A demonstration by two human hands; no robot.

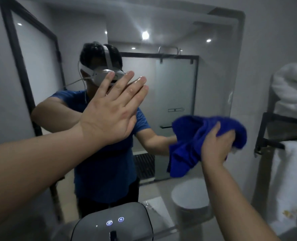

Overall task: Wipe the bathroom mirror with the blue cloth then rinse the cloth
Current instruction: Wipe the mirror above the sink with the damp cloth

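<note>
I saw the left hand (113, 108) held flat with straight fingers up at the mirror (179, 80), while the right hand (217, 143), well apart from it and lower, gripped the bunched blue cloth (191, 141) against the glass.

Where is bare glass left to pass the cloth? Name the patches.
Free: the upper mirror above the left hand and blue cloth; the strip between them; the glass below the cloth, above the grey device. Crowded: past the right hand, where the rack and white towels stand by the mirror's edge.
</note>
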